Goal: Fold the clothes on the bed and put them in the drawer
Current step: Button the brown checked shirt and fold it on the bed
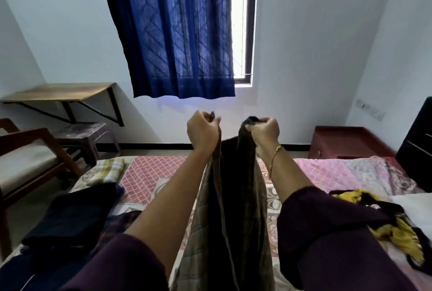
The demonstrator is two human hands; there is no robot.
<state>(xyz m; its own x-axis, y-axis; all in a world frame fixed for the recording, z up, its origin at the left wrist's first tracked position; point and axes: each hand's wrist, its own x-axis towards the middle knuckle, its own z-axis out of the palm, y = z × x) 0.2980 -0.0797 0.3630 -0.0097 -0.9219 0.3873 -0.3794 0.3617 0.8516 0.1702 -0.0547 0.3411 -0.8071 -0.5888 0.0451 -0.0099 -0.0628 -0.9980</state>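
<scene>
Head view: left hand (203,132) and right hand (265,132), both fisted on the top edge of a dark checked garment (236,197), hold it high above the bed (152,173), likely to hang it straight for folding

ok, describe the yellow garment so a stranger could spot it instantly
Start at the bed with the pink patterned cover. On its right side, past the right hand, lies a crumpled yellow-and-black garment. It is the only yellow, unfolded piece; the left side holds dark folded clothes.
</scene>
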